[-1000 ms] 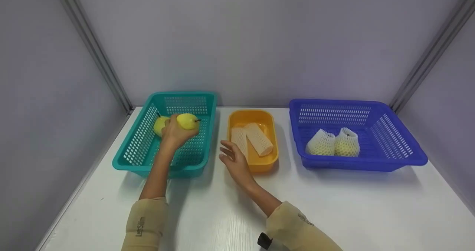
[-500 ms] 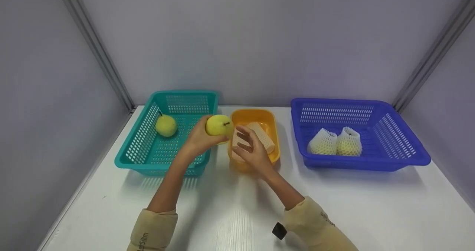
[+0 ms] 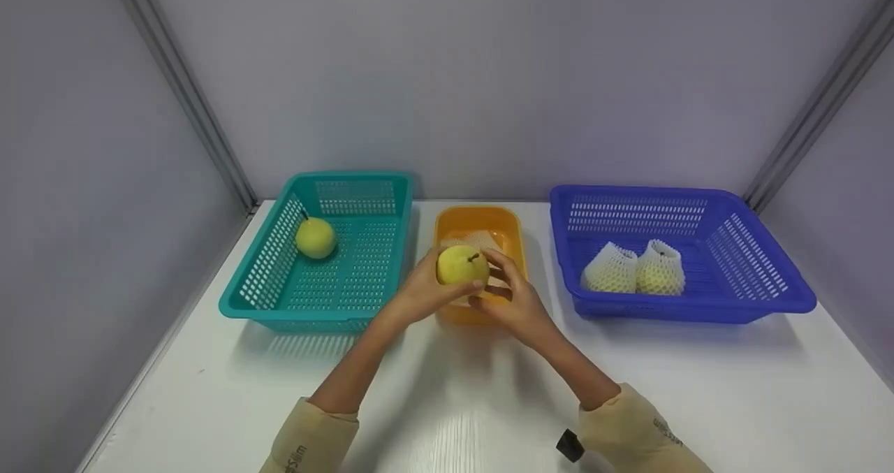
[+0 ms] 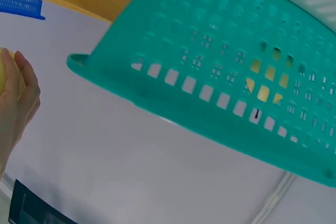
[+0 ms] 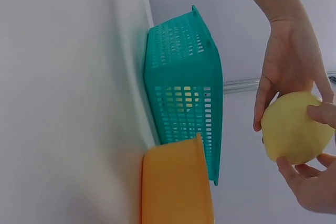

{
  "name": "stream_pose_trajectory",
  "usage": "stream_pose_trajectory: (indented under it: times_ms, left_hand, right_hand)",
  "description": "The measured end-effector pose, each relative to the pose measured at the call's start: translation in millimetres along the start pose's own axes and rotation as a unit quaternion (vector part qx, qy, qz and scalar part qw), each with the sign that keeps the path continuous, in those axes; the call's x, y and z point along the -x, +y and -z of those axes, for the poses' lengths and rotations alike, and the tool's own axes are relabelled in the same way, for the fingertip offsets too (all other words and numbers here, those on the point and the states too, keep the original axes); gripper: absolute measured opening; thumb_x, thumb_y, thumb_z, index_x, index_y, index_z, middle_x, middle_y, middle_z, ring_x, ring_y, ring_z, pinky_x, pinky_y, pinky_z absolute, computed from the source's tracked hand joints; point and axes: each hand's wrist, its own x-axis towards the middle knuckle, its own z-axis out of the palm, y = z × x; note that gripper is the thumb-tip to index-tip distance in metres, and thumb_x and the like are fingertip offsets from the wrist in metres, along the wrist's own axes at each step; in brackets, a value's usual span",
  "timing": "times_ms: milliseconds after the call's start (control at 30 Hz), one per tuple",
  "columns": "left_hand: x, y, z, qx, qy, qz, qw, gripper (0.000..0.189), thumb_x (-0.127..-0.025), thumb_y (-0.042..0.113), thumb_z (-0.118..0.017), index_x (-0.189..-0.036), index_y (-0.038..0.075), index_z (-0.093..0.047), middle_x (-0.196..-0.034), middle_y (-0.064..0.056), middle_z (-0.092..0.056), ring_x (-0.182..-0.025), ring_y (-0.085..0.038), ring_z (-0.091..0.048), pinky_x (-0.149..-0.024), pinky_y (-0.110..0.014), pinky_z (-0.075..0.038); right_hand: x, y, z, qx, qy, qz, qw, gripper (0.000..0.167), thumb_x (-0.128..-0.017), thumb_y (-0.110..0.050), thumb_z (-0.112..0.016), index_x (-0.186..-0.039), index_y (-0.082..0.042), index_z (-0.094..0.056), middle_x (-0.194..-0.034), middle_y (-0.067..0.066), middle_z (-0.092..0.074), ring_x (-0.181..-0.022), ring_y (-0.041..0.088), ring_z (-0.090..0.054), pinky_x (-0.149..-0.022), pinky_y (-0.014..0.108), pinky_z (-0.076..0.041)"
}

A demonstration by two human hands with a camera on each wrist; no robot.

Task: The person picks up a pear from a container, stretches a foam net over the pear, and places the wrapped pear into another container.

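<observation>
A yellow pear [image 3: 462, 266] with a dark stem is held up over the front of the orange tub [image 3: 480, 211]. My left hand [image 3: 421, 293] grips it from the left, the thumb across its near side. On the opposite side my right hand [image 3: 517, 307] has its fingertips and thumb on the pear, and the right wrist view shows these fingers [image 5: 315, 184] against the fruit [image 5: 294, 129]. Foam net sleeves [image 3: 482, 237] lie in the tub, mostly hidden behind the hands and the pear. In the left wrist view the left hand [image 4: 21, 95] appears at the edge.
To the left, a teal basket [image 3: 279, 314] holds one bare pear [image 3: 316, 237]. A blue-purple basket [image 3: 684, 310] on the right contains two pears in white foam nets [image 3: 609, 269]. White tabletop [image 3: 447, 403] lies in front, with grey walls [image 3: 482, 82] behind and at the sides.
My left hand has lifted the pear out of the teal basket and carried it right, over the orange tub. The right hand has shifted right and now meets the pear.
</observation>
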Motion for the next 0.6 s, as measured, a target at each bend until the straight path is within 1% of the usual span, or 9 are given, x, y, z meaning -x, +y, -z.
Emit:
stream_pose_trajectory:
  times_ms: [100,167,233,400,533,600]
  left_hand:
    - [0.0,-2.8,-10.0,0.006,-0.012,0.004,0.9999,0.068,-0.079,0.031,-0.073,-0.127,-0.001,-0.037,-0.108,-0.012,-0.05,-0.088,-0.024,-0.053,-0.072,-0.032,-0.049]
    - [0.3,-5.2,-15.9,0.001,-0.014,0.013,0.9998,0.069,-0.08,0.034,-0.072,-0.127,-0.003,-0.036,-0.106,-0.012,-0.05,-0.087,-0.022,-0.053,-0.071,-0.031,-0.048]
    - [0.6,-7.5,-21.8,-0.001,-0.017,0.017,0.9997,0.069,-0.081,0.035,-0.07,-0.127,-0.004,-0.036,-0.104,-0.012,-0.05,-0.086,-0.022,-0.052,-0.07,-0.03,-0.048]
    - [1.8,-15.1,-34.8,0.011,-0.039,0.009,0.9992,0.064,-0.085,0.032,-0.066,-0.124,-0.008,-0.035,-0.102,-0.013,-0.048,-0.083,-0.021,-0.051,-0.067,-0.029,-0.047]
    - [3.3,-20.2,-41.7,0.0,-0.06,0.003,0.9982,0.063,-0.086,0.032,-0.064,-0.124,-0.008,-0.035,-0.101,-0.012,-0.047,-0.081,-0.019,-0.049,-0.065,-0.028,-0.046]
    - [4.0,-21.7,-44.0,-0.012,-0.069,0.008,0.9975,0.063,-0.086,0.033,-0.064,-0.124,-0.008,-0.035,-0.098,-0.011,-0.048,-0.08,-0.018,-0.05,-0.063,-0.027,-0.045]
  right_hand:
    - [5.1,2.6,5.4,0.024,-0.002,-0.014,0.9996,0.066,-0.079,0.005,-0.068,-0.135,0.006,-0.032,-0.135,0.023,-0.037,-0.116,0.038,-0.043,-0.091,0.044,-0.041]
    - [8.3,6.5,8.5,0.029,-0.004,-0.022,0.9993,0.067,-0.078,0.004,-0.069,-0.135,0.006,-0.033,-0.133,0.023,-0.039,-0.115,0.038,-0.044,-0.091,0.044,-0.041]
    - [11.3,16.7,11.9,0.028,-0.007,-0.036,0.9989,0.068,-0.078,0.003,-0.069,-0.136,0.003,-0.033,-0.133,0.021,-0.039,-0.115,0.037,-0.044,-0.091,0.044,-0.041]
    - [18.0,45.0,19.8,0.046,-0.021,-0.066,0.9965,0.072,-0.079,-0.006,-0.072,-0.139,-0.006,-0.033,-0.135,0.014,-0.039,-0.116,0.03,-0.045,-0.091,0.039,-0.042]
    - [23.5,53.8,25.6,0.06,-0.033,-0.076,0.9948,0.072,-0.078,-0.015,-0.074,-0.138,-0.007,-0.034,-0.133,0.013,-0.041,-0.112,0.031,-0.047,-0.09,0.041,-0.043]
    - [25.7,56.7,28.6,0.061,-0.04,-0.076,0.9945,0.072,-0.078,-0.017,-0.074,-0.137,-0.007,-0.036,-0.133,0.014,-0.041,-0.11,0.032,-0.048,-0.088,0.041,-0.044]
